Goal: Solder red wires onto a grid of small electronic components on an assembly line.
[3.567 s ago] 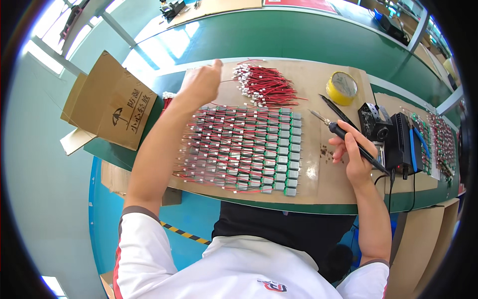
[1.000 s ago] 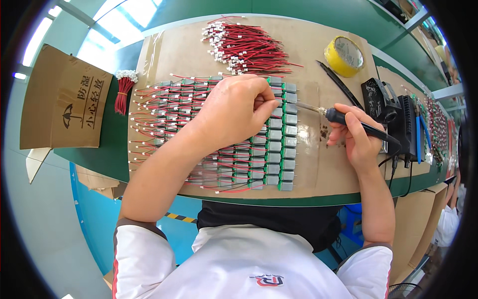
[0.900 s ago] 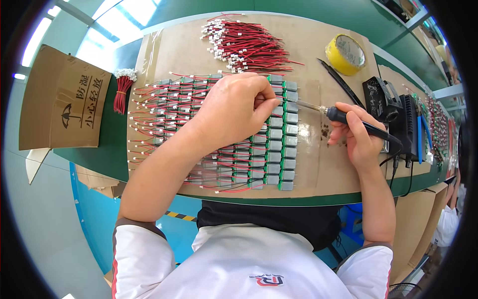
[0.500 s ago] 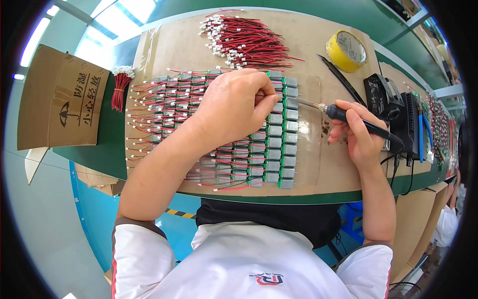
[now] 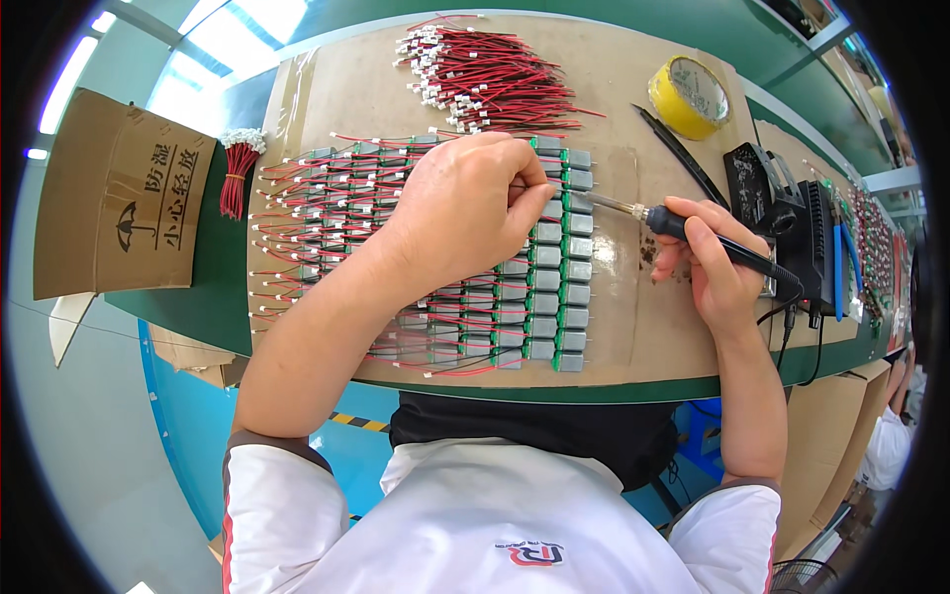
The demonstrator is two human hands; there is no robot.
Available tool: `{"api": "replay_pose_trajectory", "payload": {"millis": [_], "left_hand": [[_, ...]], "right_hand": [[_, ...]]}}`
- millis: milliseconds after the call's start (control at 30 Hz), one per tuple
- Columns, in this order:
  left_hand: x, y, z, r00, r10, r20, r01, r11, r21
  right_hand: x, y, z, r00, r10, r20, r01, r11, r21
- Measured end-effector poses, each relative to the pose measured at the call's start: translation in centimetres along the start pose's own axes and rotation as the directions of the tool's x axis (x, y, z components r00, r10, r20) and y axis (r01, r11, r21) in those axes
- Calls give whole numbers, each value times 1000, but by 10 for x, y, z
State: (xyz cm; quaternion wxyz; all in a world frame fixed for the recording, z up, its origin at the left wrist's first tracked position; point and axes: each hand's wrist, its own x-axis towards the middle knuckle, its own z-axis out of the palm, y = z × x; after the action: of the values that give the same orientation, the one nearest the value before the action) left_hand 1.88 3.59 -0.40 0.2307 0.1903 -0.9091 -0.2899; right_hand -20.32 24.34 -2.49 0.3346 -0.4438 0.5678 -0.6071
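Brown cardboard (image 5: 665, 351) covers a green worktable (image 5: 223, 262), its centre ranked with small grey motors on green boards (image 5: 544, 257), which lie beneath and just beside the left fingertips. Left hand (image 5: 460, 198): thumb and forefinger are drawn together in a pinch, with only a narrow gap behind the tips, apparently on a thin wire lead (image 5: 523, 186), its detail too fine to resolve. Right hand (image 5: 720, 259): fingers and thumb are wrapped pen-fashion around a soldering iron (image 5: 666, 222), whose metal tip points at the outermost motors, just right of the left fingertips; contact cannot be told. Beyond the left fingers lies a heap of red-and-black leads (image 5: 505, 84); beyond the right, a yellow tape roll (image 5: 673, 117). Right of the right fingers stands a black soldering station (image 5: 815, 238).
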Motion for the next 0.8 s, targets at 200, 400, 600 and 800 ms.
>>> {"api": "replay_pose_trajectory", "payload": {"millis": [200, 400, 600, 800], "left_hand": [[0, 1, 0, 1000, 4, -5, -4, 1000, 7], [0, 1, 0, 1000, 8, -1, -8, 1000, 16], [0, 1, 1, 1000, 10, -2, -10, 1000, 25], [0, 1, 0, 1000, -2, 6, 2, 1000, 19]], "right_hand": [[0, 0, 0, 1000, -8, 2, 8, 1000, -1], [0, 1, 0, 999, -34, 16, 35, 999, -15], [1, 2, 0, 999, -50, 21, 50, 999, -17], [-2, 0, 0, 999, -19, -29, 19, 1000, 21]]}}
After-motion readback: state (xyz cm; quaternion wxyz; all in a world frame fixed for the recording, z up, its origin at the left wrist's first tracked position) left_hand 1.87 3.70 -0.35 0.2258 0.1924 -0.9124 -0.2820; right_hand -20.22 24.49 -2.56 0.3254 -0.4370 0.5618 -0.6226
